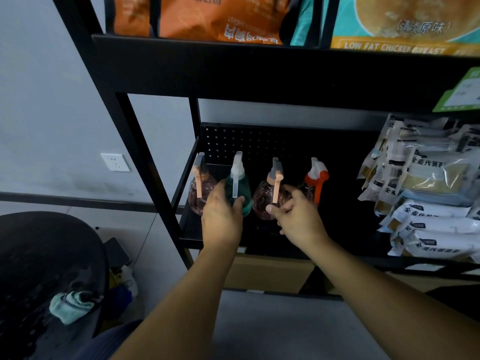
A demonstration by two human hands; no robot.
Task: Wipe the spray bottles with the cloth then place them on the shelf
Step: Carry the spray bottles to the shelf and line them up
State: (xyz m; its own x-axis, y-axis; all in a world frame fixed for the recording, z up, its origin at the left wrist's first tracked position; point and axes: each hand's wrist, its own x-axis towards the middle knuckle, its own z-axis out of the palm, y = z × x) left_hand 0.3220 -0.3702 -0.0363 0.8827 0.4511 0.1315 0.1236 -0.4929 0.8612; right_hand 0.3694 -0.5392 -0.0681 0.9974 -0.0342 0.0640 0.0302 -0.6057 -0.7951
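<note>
Placing step, near the tail end by the look of it. Four spray bottles are lined up on the black shelf [187, 229] in front of the pegboard: pink bottle at the far left [198, 194], teal bottle [240, 189], second pink bottle [262, 201], and the one with the red-and-white trigger [315, 179] on the right.

My left hand [222, 216] is wrapped round the teal bottle, thumb on one side, fingers [237, 202] curled across its front; it's upright on the shelf or just about down, can't tell which. My right hand [298, 216] is at the second pink bottle, fingers loosely spread, touching or just beside its side; no real grip that I can see.

The cloth [71, 305] is well apart, bunched on the dark round table [39, 242] at lower left, in neither hand.

Judgement: wiping looks done for these; I'm setting and squaring the row.

Next move: let go of the teal bottle without tipping it. The bottles stand close together and the triggers overhang, so pull straight back and don't snag a nozzle.
</note>
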